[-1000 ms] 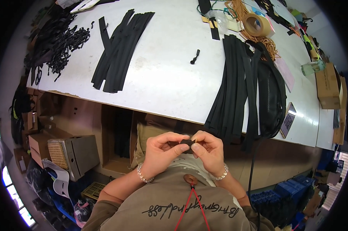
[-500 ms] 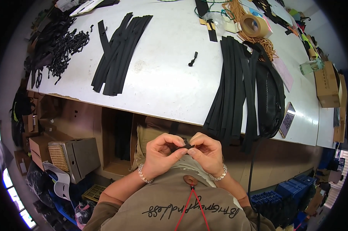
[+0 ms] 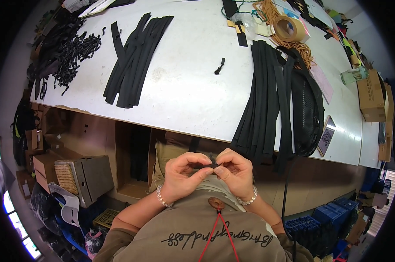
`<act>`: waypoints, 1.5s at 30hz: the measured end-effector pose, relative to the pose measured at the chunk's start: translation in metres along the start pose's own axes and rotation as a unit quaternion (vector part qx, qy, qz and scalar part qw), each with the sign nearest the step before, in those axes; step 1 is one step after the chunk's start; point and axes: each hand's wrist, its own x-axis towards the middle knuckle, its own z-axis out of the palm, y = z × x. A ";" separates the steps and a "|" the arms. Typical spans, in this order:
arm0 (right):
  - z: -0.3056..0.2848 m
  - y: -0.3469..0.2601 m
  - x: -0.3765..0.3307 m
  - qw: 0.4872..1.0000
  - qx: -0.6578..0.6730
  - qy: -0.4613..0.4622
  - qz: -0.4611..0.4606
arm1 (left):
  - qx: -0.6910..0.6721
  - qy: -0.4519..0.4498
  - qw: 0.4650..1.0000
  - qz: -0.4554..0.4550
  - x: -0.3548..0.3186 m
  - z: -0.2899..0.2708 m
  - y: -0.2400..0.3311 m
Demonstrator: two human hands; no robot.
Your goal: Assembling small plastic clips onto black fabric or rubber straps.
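Both hands are pulled in close to the chest, below the near edge of the white tabletop (image 3: 184, 91), likely so the fiddly work sits right under the eyes. The left hand (image 3: 182, 177) and the right hand (image 3: 236, 170) meet fingertip to fingertip, each grip closed down tight on a small black piece (image 3: 211, 162) pinched between thumbs and forefingers; it is too small and too covered to say exactly what it is. A beaded bracelet sits on each wrist. Up on the tabletop, a long bundle of flat black strips (image 3: 267, 100) drapes over the near edge just above the right hand, handy for reaching. A second fan of shorter black strips (image 3: 134, 61) lies well apart to the left, and beyond it a loose heap of small black parts (image 3: 73, 52). One lone small black clip-like piece (image 3: 220, 66) rests in the open middle. A roll of brown tape (image 3: 289, 28) and a black mesh bag (image 3: 306, 109) sit off to the right.
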 end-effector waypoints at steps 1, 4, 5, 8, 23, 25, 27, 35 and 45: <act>0.001 -0.001 0.000 1.000 0.000 0.000 0.000 | 0.023 -0.004 1.000 0.017 0.000 -0.001 -0.001; 0.004 -0.001 0.000 0.999 -0.031 0.030 -0.029 | 0.019 0.000 0.999 0.046 0.000 0.001 -0.004; 0.002 0.000 0.000 0.991 -0.096 0.030 -0.085 | 0.019 0.000 0.999 0.046 0.000 0.001 -0.004; 0.002 0.000 0.000 0.971 -0.179 0.032 -0.155 | 0.037 0.000 0.996 0.080 -0.002 0.002 -0.005; 0.011 0.004 -0.008 0.992 0.113 0.030 0.038 | 0.065 0.006 0.992 0.111 -0.003 0.003 -0.006; 0.012 0.003 -0.007 0.995 0.086 0.041 0.026 | 0.062 0.030 0.988 0.136 -0.002 0.007 -0.004; 0.009 0.004 -0.007 0.982 -0.120 0.038 -0.143 | 0.055 0.029 0.988 0.138 -0.001 0.007 -0.002; 0.005 0.001 -0.002 0.942 -0.235 0.036 -0.237 | 0.045 0.008 0.987 0.151 -0.002 -0.001 -0.011; 0.002 -0.001 0.000 0.956 -0.205 0.015 -0.211 | 0.032 0.004 0.993 0.116 -0.002 0.000 -0.009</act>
